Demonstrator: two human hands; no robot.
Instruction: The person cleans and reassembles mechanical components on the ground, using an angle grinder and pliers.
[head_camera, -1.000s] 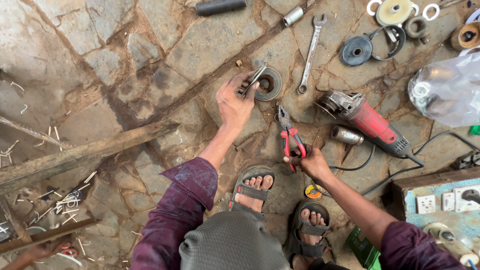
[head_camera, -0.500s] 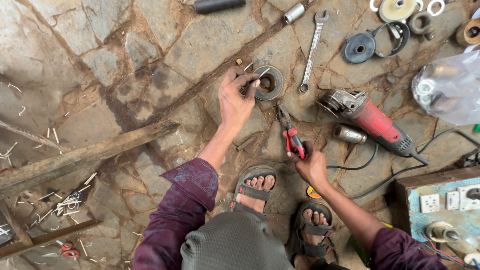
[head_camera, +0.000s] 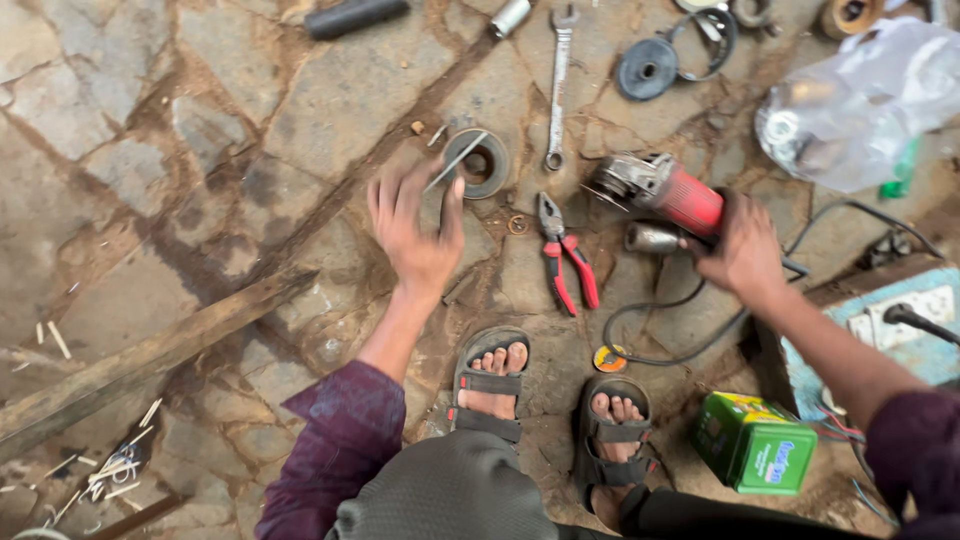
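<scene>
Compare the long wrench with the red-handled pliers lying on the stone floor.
The wrench is bare grey metal, while the pliers have red grips. The wrench is one long slim bar, the pliers shorter with two splayed handles. The wrench lies farther from the person's feet, the pliers nearer, between the left hand and right hand. Both lie flat on the floor, untouched.
</scene>
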